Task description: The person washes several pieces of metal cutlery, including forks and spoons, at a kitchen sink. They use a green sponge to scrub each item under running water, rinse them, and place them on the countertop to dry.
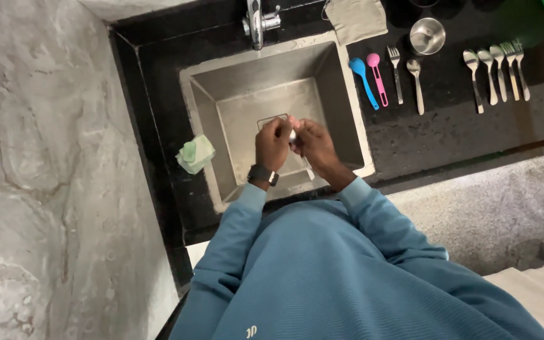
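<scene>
Both hands working over the steel sink (338,94): left hand (272,143) and right hand (313,146) are closing around a metal spoon (294,140), handle pointing down toward the basin. Wet metal likely slipping; a loose pinch could be dropping it into the sink.

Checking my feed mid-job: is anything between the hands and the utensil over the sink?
Nothing visible. Both the left hand and right hand already touch the metal utensil, held between them above the sink. Which kind of utensil it is cannot be told.
</scene>
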